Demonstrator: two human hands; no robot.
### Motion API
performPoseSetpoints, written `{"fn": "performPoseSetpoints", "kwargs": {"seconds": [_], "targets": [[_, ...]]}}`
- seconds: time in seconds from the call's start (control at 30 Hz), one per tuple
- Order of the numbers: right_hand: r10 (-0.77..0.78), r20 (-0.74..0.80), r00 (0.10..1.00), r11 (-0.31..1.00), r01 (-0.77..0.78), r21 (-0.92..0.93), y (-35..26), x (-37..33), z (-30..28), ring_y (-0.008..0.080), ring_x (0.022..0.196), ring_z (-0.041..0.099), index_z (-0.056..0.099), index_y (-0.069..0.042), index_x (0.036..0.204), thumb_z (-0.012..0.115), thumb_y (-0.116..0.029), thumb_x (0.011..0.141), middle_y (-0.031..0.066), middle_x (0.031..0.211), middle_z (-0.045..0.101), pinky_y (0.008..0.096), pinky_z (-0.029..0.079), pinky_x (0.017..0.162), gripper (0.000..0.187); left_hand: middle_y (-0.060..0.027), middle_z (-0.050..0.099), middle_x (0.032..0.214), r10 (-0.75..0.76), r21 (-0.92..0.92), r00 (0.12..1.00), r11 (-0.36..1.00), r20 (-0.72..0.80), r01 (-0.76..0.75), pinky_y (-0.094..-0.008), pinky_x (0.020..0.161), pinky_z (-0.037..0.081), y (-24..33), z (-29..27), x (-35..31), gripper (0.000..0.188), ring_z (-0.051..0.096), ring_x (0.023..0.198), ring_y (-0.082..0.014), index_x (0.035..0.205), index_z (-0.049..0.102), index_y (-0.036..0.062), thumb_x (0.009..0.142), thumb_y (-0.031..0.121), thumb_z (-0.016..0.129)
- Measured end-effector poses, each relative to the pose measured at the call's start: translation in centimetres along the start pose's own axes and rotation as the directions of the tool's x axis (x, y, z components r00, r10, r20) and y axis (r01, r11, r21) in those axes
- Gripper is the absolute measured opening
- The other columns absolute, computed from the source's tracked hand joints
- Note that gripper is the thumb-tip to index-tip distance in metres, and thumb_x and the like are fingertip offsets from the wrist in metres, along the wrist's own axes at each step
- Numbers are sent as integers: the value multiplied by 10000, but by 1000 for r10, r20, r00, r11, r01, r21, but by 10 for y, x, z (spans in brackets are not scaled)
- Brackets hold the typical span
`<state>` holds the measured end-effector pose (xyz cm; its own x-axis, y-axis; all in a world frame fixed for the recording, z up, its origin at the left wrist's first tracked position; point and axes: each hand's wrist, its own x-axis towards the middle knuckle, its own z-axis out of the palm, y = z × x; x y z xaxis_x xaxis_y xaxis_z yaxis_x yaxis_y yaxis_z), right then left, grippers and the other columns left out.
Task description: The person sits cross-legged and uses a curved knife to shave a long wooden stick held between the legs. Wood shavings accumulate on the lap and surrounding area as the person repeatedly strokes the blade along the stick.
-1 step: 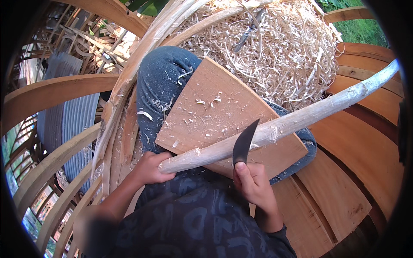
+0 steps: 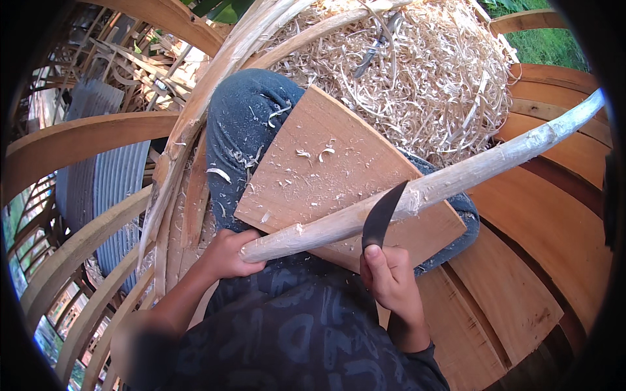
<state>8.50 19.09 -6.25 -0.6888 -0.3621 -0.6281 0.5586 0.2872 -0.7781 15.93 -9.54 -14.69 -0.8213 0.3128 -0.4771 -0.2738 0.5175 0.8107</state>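
Observation:
A long peeled wooden pole (image 2: 489,168) slants across my lap, rising from lower left to the far right. My left hand (image 2: 233,255) is wrapped round its near end. In my right hand (image 2: 392,279) is a knife with a dark curved blade (image 2: 383,216); the fist hides its handle. The blade lies across the pole's middle, tip pointing up and right; whether it touches the wood I cannot tell. Beneath the pole, a flat wooden board (image 2: 326,153) rests on my legs, sprinkled with small shavings.
A large heap of curled shavings (image 2: 443,85) lies beyond my knees, with another knife (image 2: 375,49) on it. Long split wood strips (image 2: 189,124) run along my left side. Curved wooden ribs (image 2: 85,143) stand at left, and planks (image 2: 541,221) line the right.
My right hand and the knife have shifted slightly to the right along the pole, and the blade leans further right. The pole and my left hand stay in place.

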Motion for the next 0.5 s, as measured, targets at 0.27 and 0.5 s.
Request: {"fn": "performPoseSetpoints", "kwargs": {"seconds": [0.27,0.5], "targets": [[-30,-192,981,991,4,-132,-11,0,-9,65,415,385,435,-31,532,385,-301,994,-15,456,415,239,279,399,537,-135,634,680,19,-14,1000,1000,11,-19,-347,577,509,1,-1,3,291,645,645,-314,791,617,30,587,180,760],[0,-192,981,990,-26,-135,-13,1,-8,75,429,379,452,-6,562,425,-246,978,12,463,401,267,289,409,481,-142,632,681,8,-26,1000,1000,19,-8,-347,574,506,0,-1,2,286,646,652,-315,791,614,29,592,175,759]]}}
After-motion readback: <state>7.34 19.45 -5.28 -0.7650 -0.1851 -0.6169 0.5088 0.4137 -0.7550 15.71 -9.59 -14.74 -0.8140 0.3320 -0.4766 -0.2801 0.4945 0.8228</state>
